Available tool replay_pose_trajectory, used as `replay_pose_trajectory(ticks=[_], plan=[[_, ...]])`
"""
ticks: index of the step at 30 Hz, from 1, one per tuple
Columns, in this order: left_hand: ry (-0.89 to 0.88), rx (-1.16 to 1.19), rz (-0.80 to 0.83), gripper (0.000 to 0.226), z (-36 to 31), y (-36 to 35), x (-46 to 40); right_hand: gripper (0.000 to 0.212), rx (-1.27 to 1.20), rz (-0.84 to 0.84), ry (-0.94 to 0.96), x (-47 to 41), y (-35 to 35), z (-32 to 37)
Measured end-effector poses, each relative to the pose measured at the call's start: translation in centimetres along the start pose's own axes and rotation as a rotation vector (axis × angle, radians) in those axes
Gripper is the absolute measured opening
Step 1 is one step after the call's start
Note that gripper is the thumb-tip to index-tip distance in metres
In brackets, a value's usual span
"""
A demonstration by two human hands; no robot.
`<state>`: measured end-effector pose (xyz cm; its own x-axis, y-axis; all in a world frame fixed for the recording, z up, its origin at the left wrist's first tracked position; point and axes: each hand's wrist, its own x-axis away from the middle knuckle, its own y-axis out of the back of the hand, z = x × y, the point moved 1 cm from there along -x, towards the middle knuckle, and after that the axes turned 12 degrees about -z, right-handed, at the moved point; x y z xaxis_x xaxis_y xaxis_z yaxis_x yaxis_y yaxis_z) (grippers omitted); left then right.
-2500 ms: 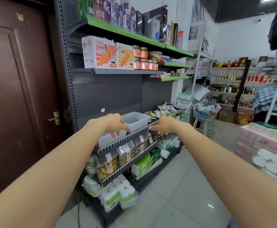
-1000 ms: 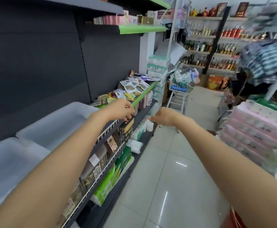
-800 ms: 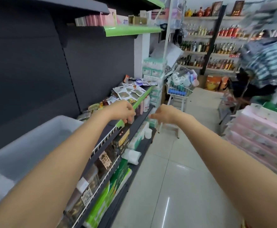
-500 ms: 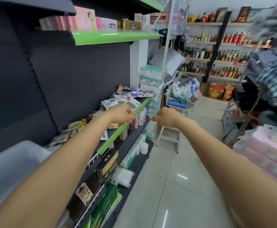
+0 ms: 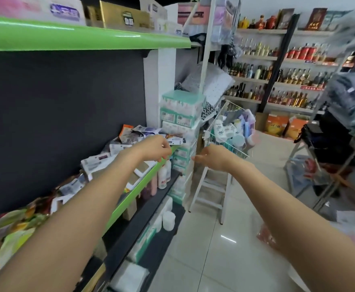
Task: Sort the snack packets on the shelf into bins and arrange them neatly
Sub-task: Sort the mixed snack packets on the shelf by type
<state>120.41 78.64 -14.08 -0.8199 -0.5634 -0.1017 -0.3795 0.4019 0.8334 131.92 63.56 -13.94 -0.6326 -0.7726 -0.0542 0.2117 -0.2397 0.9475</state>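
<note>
Left hand [image 5: 155, 149]: reaches forward over the far end of the green-edged shelf [image 5: 145, 182], fingers curled downward above the packets; whether it grips anything cannot be told, as the fingertips are blurred against the clutter.

Right hand [image 5: 211, 158]: held out over the aisle beside the shelf end, fingers loosely extended toward the left, holding nothing.

Snack packets [image 5: 100, 161]: a loose, overlapping heap along the whole green-edged shelf, against the dark back panel [image 5: 63, 114]. White and grey printed packets lie near the left hand; yellow-green ones [image 5: 14, 234] lie at the near end, bottom left.

Shelf below: dark, carrying pale bottles [image 5: 163, 175] close under the green edge.

Upper shelf [image 5: 84, 39]: green front edge, boxed goods standing on it.

Shelf end: stack of teal-and-white tissue packs [image 5: 179, 121] against a white pillar.

Aisle: white wire basket [image 5: 228, 131] of toiletries on a white stand, just beyond the right hand; glossy tiled floor [image 5: 214, 249].

Far wall: shelves of bottles [image 5: 277, 74].

Right edge: a blurred figure in striped fabric [image 5: 353, 98].
</note>
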Motion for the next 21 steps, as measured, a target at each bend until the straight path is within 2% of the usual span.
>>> replay_pose_trajectory(ticks=[6,14,21], plan=[[0.036,-0.045,-0.036,0.024,-0.2,-0.2,-12.3,0.045,-0.007,-0.001,0.074,-13.4,1.3,-2.9],[0.195,-0.076,-0.095,0.023,2.4,-0.9,-24.2,0.05,-0.046,0.091,0.212,-29.1,-0.1,-5.3],[0.453,-0.049,-0.224,0.023,5.2,-2.7,-31.5,0.045,-0.008,0.163,0.523,-41.3,-2.3,-5.2]])
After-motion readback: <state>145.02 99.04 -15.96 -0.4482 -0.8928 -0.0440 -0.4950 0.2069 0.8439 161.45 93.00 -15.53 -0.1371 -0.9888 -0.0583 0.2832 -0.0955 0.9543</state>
